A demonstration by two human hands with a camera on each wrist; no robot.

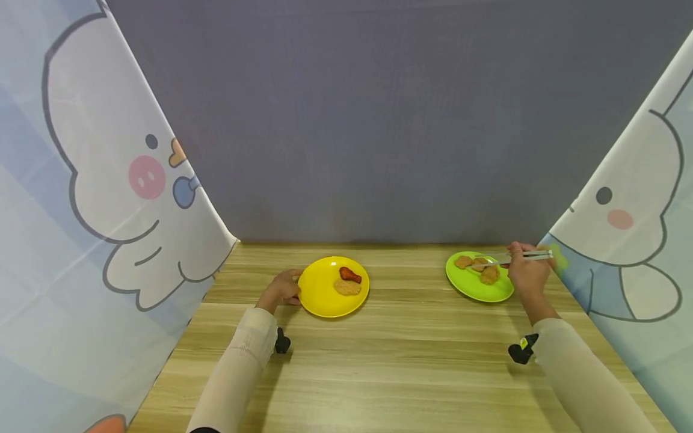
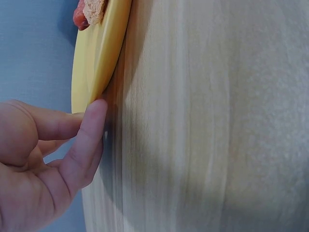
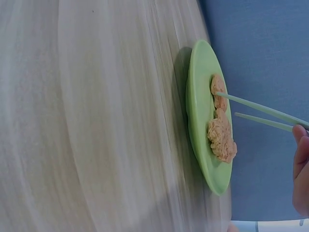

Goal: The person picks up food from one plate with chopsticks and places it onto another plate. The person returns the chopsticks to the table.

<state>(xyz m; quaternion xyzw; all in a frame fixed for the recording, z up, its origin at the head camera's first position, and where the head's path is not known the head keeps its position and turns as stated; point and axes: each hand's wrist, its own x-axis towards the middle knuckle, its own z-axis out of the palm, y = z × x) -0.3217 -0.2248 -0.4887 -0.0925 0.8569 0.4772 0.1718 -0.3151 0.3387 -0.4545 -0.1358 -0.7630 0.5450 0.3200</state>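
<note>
My left hand (image 1: 284, 287) pinches the left rim of a yellow plate (image 1: 318, 294), thumb above and fingers under the edge in the left wrist view. On that plate lie a red-brown drumstick (image 1: 350, 275) and a flat tan breaded piece (image 1: 348, 287). My right hand (image 1: 526, 272) holds a pair of pale chopsticks (image 3: 264, 107) over a green plate (image 1: 476, 291). Several golden fried pieces (image 3: 220, 137) sit on the green plate. The chopstick tips are spread apart, one overlapping an upper piece in the right wrist view.
Both plates stand on a wood-grain table (image 1: 379, 367) near its back edge. A plain grey panel (image 1: 346, 132) rises behind it. Cartoon-printed cloth walls (image 1: 157, 240) flank the left and right sides. Each wrist carries a small black device (image 1: 523, 350).
</note>
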